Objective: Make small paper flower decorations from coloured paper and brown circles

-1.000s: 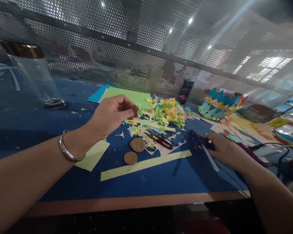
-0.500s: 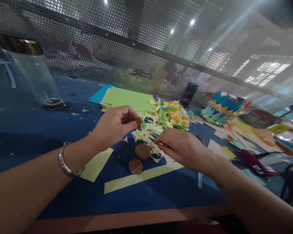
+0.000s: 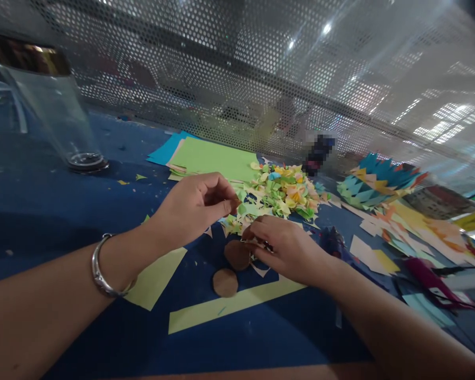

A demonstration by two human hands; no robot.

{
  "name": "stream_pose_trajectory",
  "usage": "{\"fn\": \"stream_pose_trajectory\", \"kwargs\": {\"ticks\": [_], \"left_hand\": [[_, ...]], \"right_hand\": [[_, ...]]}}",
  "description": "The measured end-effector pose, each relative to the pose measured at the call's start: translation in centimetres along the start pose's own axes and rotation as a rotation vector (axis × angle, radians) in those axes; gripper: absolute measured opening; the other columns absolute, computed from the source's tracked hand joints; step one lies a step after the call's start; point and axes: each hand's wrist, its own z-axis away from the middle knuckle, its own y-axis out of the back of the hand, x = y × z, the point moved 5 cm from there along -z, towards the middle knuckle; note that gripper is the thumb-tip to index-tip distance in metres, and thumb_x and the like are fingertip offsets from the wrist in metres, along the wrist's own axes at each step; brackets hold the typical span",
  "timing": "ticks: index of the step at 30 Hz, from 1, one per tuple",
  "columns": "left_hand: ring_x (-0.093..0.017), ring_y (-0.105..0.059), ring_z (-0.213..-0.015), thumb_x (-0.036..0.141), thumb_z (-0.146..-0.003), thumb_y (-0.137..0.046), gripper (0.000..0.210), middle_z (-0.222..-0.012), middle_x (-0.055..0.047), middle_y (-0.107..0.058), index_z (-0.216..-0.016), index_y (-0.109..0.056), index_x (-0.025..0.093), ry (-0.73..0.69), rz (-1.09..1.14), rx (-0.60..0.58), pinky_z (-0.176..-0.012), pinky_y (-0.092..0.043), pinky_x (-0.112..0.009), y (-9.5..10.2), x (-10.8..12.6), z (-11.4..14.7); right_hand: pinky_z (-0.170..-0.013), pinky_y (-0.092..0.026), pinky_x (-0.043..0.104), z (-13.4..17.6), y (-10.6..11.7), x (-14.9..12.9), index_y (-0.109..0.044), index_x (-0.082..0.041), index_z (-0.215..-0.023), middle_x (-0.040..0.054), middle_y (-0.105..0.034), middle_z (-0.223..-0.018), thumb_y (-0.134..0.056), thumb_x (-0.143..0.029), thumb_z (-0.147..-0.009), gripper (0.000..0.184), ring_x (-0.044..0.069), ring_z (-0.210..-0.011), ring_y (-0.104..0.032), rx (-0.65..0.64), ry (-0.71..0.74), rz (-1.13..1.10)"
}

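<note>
While left hand [image 3: 200, 208] lingers, right hand [image 3: 285, 245] nears disc [image 3: 236, 257].

We see deep blue desk [image 3: 114, 343], two brown discs [image 3: 225, 284], pale yellow strip [image 3: 237, 303], paper scraps [image 3: 293, 190] mixed green, yellow, peach, blue, lime-green sheet [image 3: 221, 161], bright blue sheet [image 3: 164, 150], silver bracelet [image 3: 96, 267], gold-brown lid [image 3: 27, 55], grey panel [image 3: 162, 63] patterned with round holes, blue-orange-yellow zigzag paper ring [image 3: 374, 182], magenta tool [image 3: 429, 281]

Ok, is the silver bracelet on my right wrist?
No, the silver bracelet circles the wrist of the left hand.
</note>
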Motion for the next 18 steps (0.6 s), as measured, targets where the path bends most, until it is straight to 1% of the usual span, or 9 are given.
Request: {"fn": "stream_pose_trajectory", "kwargs": {"ticks": [5,11,18], "left_hand": [[-0.013,-0.064,-0.071,0.020,-0.081,-0.065,0.003,-0.075,-0.001,-0.067,-0.082,-0.063,0.019,-0.009,-0.047,0.003,-0.063,-0.050,-0.024,0.04,0.41,0.03],[-0.013,-0.067,-0.076,0.020,-0.081,-0.066,0.003,-0.079,0.000,-0.069,-0.083,-0.064,0.020,-0.023,-0.041,0.016,-0.069,-0.054,-0.024,0.31,0.35,-0.03],[-0.013,-0.067,-0.076,0.020,-0.081,-0.066,0.003,-0.078,0.000,-0.069,-0.083,-0.063,0.020,-0.013,-0.042,0.001,-0.070,-0.054,-0.024,0.15,0.19,0.01]], "right_hand": [[-0.068,-0.039,0.029,0.05,-0.15,0.25,-0.063,-0.016,-0.096,0.0047,-0.059,-0.084,-0.050,-0.014,-0.088,0.016,0.017,-0.077,-0.052,0.012,0.004,-0.062],[-0.073,-0.041,0.030,0.54,0.13,0.51,-0.063,-0.015,-0.102,0.0067,-0.060,-0.091,-0.048,-0.011,-0.086,0.022,0.018,-0.085,-0.054,0.034,0.022,-0.106],[-0.067,-0.038,0.029,0.28,-0.39,0.64,-0.063,-0.015,-0.098,0.0042,-0.057,-0.083,-0.052,-0.011,-0.083,0.019,0.016,-0.077,-0.050,0.042,0.027,-0.090]]}}
